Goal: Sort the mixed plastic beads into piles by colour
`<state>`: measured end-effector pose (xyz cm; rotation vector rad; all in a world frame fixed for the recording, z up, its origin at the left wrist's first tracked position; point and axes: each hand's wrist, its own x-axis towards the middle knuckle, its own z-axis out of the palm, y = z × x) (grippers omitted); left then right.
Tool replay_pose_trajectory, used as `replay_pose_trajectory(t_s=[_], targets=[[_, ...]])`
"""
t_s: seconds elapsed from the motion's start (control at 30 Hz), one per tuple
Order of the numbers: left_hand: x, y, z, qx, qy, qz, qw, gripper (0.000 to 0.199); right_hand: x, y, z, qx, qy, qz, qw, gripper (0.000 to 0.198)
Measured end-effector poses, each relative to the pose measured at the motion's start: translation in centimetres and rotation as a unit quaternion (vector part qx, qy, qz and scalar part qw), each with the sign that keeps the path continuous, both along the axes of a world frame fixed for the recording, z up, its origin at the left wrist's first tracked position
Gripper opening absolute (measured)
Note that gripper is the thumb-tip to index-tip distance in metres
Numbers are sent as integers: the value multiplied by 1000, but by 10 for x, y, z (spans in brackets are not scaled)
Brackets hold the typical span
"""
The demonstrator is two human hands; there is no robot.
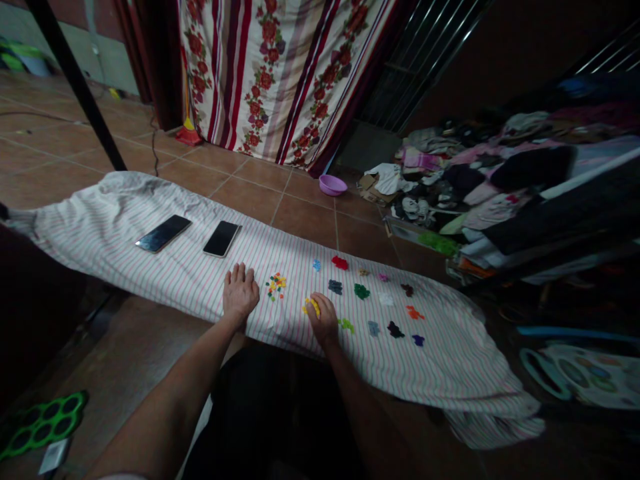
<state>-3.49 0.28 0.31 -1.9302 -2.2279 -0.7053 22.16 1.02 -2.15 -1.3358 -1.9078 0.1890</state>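
Note:
My left hand [241, 291] lies flat on the striped cloth with its fingers stretched out, holding nothing. Just right of it is a loose mixed pile of small pieces [276, 286] in yellow, orange, green and white. My right hand [324, 319] bends over a heap of small yellow pieces [307, 309], its fingers closed down on some of them and hiding part of the heap. Lime green pieces [346, 325] lie beside its wrist. Further right are separate heaps, among them red pieces [340, 263], dark green pieces [361, 291], grey-blue pieces [335, 287] and orange pieces [415, 312].
Two phones [165, 233] lie on the left of the striped cloth [280, 333], which covers a long low surface. A purple basin [333, 185] stands on the tiled floor beyond. Piled clothes [480, 167] fill the right side. A green holed rack [45, 423] sits lower left.

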Motion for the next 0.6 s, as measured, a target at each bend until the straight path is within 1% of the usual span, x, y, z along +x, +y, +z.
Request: replay_pose_trajectory(t_s=[0.17, 0.23, 0.3, 0.4, 0.5, 0.6], targets=[[1, 0, 2, -1, 1, 4, 1000, 45, 0, -2, -1, -17, 12, 1, 1000, 39], [1, 0, 2, -1, 0, 5, 1000, 45, 2, -1, 1, -26, 27, 3, 999, 39], [1, 0, 1, 0, 0, 6, 1000, 45, 3, 2, 8, -27, 46, -2, 999, 40], [1, 1, 0, 1, 1, 7, 1000, 45, -1, 12, 25, -19, 74, 1, 997, 39], [1, 1, -1, 2, 1, 10, 1000, 45, -14, 25, 39, -33, 79, 35, 996, 36], [2, 1, -2, 1, 8, 11, 1000, 45, -34, 37, 45, -59, 55, 67, 994, 33]])
